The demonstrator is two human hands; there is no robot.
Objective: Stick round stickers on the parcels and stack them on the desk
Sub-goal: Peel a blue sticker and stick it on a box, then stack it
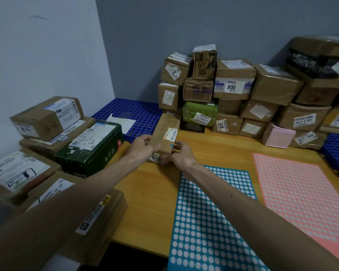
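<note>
Where the tabletop [151, 212] comes nearest, the blue sticker sheet [209, 222] lies flat, with rows of white dots across it. Right of that sheet lies a pink sticker sheet [301, 192]. Left of it, labelled parcels [47, 118] crowd together, a dark green box [92, 147] among them. Just beyond the sheet's far edge, both hands hold 1 long brown parcel [164, 132]. The left hand [143, 147] curls round its left side, and the right hand [181, 153] pinches its right edge, where a small blue patch shows. Farther beyond the sheet, a pile of parcels [233, 90] stands against the grey wall, with a blue perforated pallet [133, 112] to its left.
</note>
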